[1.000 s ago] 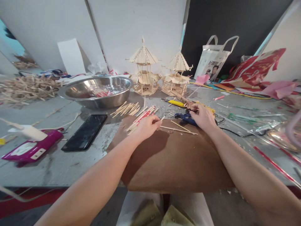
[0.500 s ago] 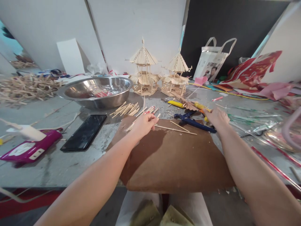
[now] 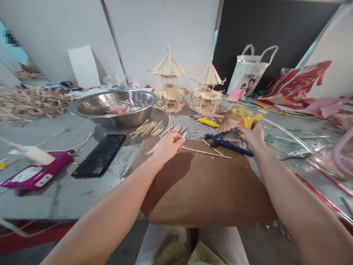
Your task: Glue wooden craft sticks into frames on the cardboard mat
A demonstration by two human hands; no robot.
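Note:
My right hand (image 3: 252, 135) is closed round the handle of a yellow glue gun (image 3: 245, 117), lifted off the table beyond the brown cardboard sheet (image 3: 204, 184). My left hand (image 3: 168, 144) rests at the cardboard's far left corner, fingers pinched on a thin wooden stick (image 3: 184, 134), beside a pile of red-and-white sticks (image 3: 171, 133). A blue-handled tool (image 3: 227, 142) and two long sticks (image 3: 209, 151) lie on the cardboard between my hands.
Two stick-built pagoda models (image 3: 168, 86) (image 3: 209, 89) stand at the back. A steel bowl (image 3: 114, 106), a black phone (image 3: 99, 154) and a magenta box (image 3: 34, 173) lie left. Loose sticks (image 3: 147, 127), a yellow-handled tool (image 3: 206, 122), a tote bag (image 3: 249, 71) and plastic wrappers (image 3: 300, 141) clutter the right.
My right hand left the blue tool, moved right to the glue gun, closed on it and lifted it. My left hand stayed put with its stick.

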